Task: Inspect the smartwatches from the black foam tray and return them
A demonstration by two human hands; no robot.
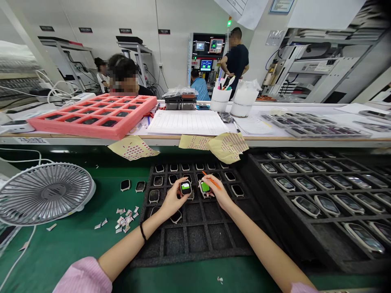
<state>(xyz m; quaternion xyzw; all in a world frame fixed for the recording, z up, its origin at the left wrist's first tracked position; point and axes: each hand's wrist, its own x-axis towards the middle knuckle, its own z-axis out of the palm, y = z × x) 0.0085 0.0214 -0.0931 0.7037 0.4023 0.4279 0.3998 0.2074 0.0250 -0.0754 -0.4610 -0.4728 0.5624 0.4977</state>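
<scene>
My left hand has its fingers closed round the edges of a smartwatch case, whose lit screen shows white and green. My right hand grips a second smartwatch with a bright green screen, and a thin orange pen-like stick sits between its fingers. Both watches are strapless and are held side by side above a dark foam tray. More watch cases, such as one with a black screen, lie in the tray's far and left compartments. The fingertips under the watches are partly hidden.
A larger foam tray of watches stands at right. A grey fan is at left, near two loose watches and small paper scraps. Above runs a shelf with a pink foam tray. Several people are beyond.
</scene>
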